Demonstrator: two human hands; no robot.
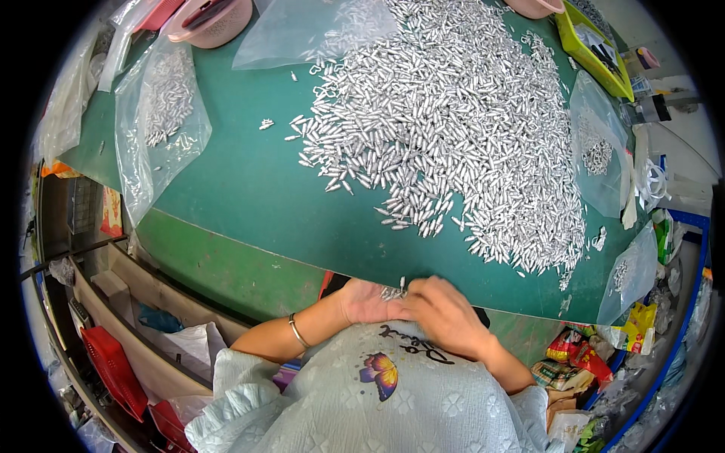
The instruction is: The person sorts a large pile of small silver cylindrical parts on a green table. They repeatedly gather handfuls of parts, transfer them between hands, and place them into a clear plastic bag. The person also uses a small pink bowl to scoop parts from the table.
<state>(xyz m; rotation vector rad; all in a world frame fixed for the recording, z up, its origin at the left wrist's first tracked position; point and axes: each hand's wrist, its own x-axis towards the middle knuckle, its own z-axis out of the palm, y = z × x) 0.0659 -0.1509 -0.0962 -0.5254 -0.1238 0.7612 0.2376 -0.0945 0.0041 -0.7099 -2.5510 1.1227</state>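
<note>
At lower center, an unclenched, palm-up left hand [364, 302] cradles silver pieces [391, 293] beside a right hand [445, 308], its grip unclear; upper left's clear bag [183, 143] holds some, but upper right's loose heap [483, 113] suggests much remains.

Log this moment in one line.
left hand: palm up, bearing silver pieces | right hand: alongside, blurred | table: silver heap
</note>
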